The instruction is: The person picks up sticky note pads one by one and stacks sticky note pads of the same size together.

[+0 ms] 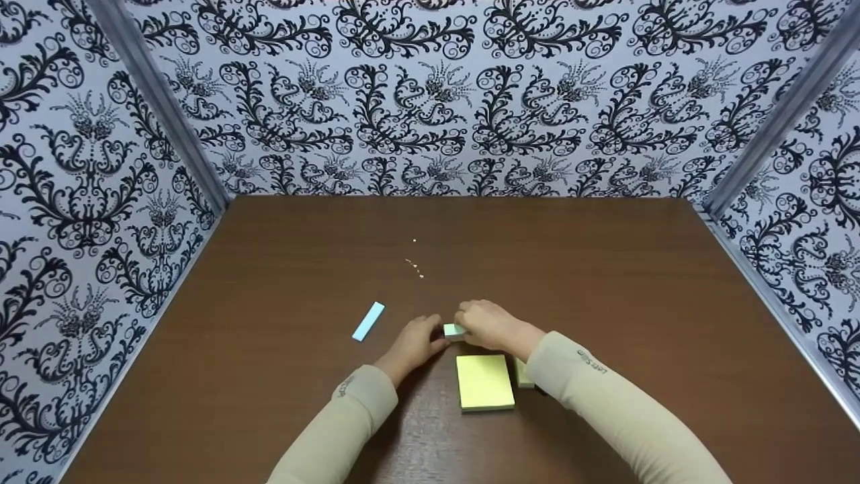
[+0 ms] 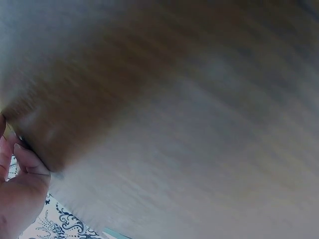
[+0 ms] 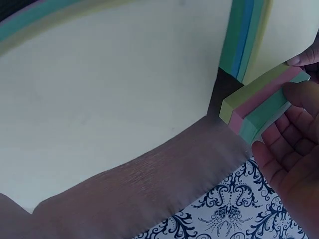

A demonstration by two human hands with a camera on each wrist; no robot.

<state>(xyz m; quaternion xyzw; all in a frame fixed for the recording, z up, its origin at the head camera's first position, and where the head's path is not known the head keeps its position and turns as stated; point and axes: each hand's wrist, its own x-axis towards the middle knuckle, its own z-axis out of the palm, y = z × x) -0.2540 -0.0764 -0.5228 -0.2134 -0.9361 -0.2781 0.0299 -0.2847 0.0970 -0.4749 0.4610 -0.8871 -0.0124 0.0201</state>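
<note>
My right hand grips a small layered sticky note pad by its right end. In the right wrist view the pad's yellow, pink and green layers show, with that hand's thumb on the green side. Fingers of my left hand pinch the opposite end of this pad. At the left edge of the left wrist view, the left hand has bent fingers; the pad is out of sight there. Just in front of both hands lies a large square yellow sticky note pad.
Another pale yellow pad sits partly hidden beneath the right sleeve. Left of the hands, a light blue strip lies at a slant. Small pale crumbs dot the brown table. Patterned walls enclose its back and sides.
</note>
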